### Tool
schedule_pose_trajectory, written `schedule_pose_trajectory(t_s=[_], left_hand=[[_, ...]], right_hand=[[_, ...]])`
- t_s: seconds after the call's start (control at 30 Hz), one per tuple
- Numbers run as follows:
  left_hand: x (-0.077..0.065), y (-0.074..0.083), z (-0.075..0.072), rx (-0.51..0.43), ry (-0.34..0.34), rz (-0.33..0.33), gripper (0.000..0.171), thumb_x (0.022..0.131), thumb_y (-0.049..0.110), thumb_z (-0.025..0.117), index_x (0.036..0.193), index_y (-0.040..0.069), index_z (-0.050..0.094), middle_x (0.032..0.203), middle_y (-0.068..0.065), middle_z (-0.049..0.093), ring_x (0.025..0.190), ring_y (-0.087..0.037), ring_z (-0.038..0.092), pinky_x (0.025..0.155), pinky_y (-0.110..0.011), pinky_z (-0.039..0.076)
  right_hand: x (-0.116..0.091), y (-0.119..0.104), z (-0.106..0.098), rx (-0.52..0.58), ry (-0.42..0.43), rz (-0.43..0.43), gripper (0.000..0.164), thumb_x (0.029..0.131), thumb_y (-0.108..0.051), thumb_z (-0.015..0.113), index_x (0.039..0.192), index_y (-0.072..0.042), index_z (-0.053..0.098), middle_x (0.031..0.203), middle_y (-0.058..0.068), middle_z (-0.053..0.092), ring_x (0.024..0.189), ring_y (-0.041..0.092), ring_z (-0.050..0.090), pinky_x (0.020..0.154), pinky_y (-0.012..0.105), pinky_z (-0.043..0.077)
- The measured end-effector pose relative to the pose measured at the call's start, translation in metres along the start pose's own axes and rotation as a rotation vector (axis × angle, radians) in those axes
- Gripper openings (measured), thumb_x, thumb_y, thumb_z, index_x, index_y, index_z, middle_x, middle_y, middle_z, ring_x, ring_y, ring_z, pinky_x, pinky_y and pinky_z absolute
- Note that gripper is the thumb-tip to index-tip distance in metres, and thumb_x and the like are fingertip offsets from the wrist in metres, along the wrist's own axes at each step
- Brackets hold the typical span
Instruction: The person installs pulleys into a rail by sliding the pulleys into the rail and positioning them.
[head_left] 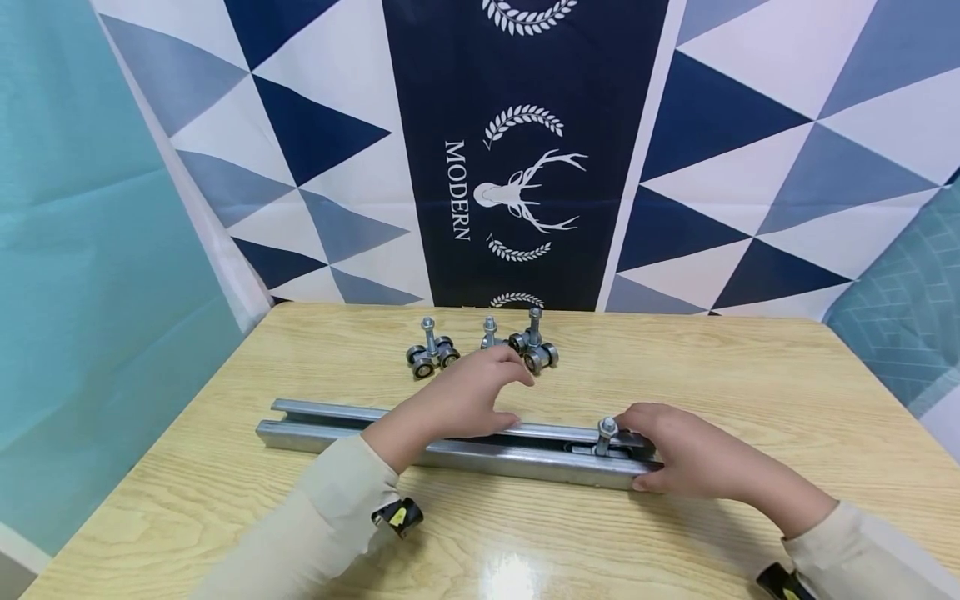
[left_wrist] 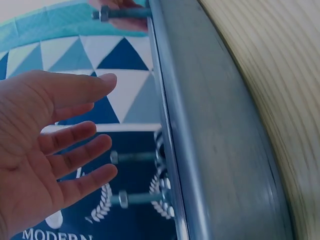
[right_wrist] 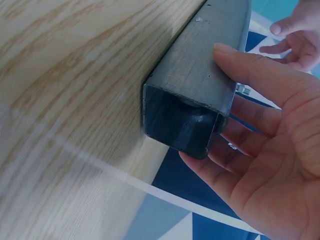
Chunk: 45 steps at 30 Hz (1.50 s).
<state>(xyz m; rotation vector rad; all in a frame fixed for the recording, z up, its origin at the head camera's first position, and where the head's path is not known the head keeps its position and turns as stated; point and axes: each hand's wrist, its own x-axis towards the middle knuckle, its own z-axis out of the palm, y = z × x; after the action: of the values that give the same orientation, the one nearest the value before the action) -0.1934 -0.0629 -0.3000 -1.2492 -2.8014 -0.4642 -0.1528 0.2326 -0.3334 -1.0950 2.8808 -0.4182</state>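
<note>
A grey metal channel track (head_left: 517, 465) with a slot along its top lies across the table. My right hand (head_left: 693, 457) grips its right end, thumb on the near wall and fingers on the far side; the open box-shaped end shows in the right wrist view. Inside the track near that hand sits a roller trolley, its bolt (head_left: 606, 433) standing up through the slot. My left hand (head_left: 465, 392) hovers over the middle of the track with nothing in it, fingers apart and loosely bent, as the left wrist view shows.
Behind the track stand more roller trolleys, bolts up: one (head_left: 432, 354) at the left, one (head_left: 490, 331) partly hidden by my left hand, one (head_left: 536, 346) beside it. A patterned cloth (head_left: 525, 267) hangs at the back edge of the wooden table (head_left: 750, 392).
</note>
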Motion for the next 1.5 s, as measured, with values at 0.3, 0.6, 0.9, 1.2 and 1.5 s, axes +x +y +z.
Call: schedule_pose_trajectory(t_s=[0.3,0.6,0.9,1.2,1.5], left_hand=[[-0.006,-0.026,-0.007,0.013,0.053,-0.077,0.039,0.081,0.017,0.080,0.117,0.009,0.069,0.120,-0.005,0.059,0.107,-0.021,0.059,0.091,-0.036,0.050],[-0.004,-0.051,-0.012,0.075,0.102,-0.172,0.034,0.081,0.017,0.080,0.113,0.008,0.071,0.117,-0.006,0.061,0.106,-0.023,0.060,0.093,-0.037,0.049],[0.001,-0.070,-0.020,0.155,0.148,-0.250,0.034,0.083,0.016,0.078,0.114,0.004,0.070,0.117,-0.010,0.061,0.107,-0.026,0.060,0.093,-0.037,0.049],[0.008,-0.086,-0.026,0.196,0.148,-0.289,0.033,0.083,0.011,0.076,0.115,0.005,0.070,0.118,-0.012,0.060,0.110,-0.030,0.056,0.090,-0.039,0.050],[0.011,-0.098,-0.028,0.239,0.100,-0.345,0.036,0.083,0.009,0.074,0.118,0.002,0.069,0.122,-0.017,0.059,0.109,-0.033,0.058,0.094,-0.041,0.049]], right_hand=[[0.000,0.000,0.000,0.010,-0.005,0.000,0.058,0.070,-0.020,0.087,0.119,0.001,0.063,0.115,0.010,0.063,0.104,0.030,0.061,0.085,0.050,0.051],[0.000,0.000,0.000,0.019,-0.007,-0.007,0.058,0.070,-0.019,0.088,0.119,0.001,0.063,0.115,0.010,0.063,0.104,0.030,0.062,0.083,0.048,0.052],[0.001,0.001,0.000,0.025,-0.007,-0.007,0.059,0.070,-0.020,0.088,0.119,0.001,0.064,0.113,0.009,0.062,0.101,0.027,0.062,0.080,0.045,0.053],[-0.002,0.002,-0.001,0.020,0.006,-0.014,0.057,0.069,-0.019,0.088,0.117,-0.001,0.064,0.110,0.005,0.062,0.095,0.021,0.061,0.076,0.041,0.053],[-0.002,0.001,0.001,-0.002,0.021,-0.028,0.057,0.069,-0.019,0.088,0.117,-0.001,0.064,0.110,0.005,0.062,0.095,0.021,0.061,0.076,0.041,0.053]])
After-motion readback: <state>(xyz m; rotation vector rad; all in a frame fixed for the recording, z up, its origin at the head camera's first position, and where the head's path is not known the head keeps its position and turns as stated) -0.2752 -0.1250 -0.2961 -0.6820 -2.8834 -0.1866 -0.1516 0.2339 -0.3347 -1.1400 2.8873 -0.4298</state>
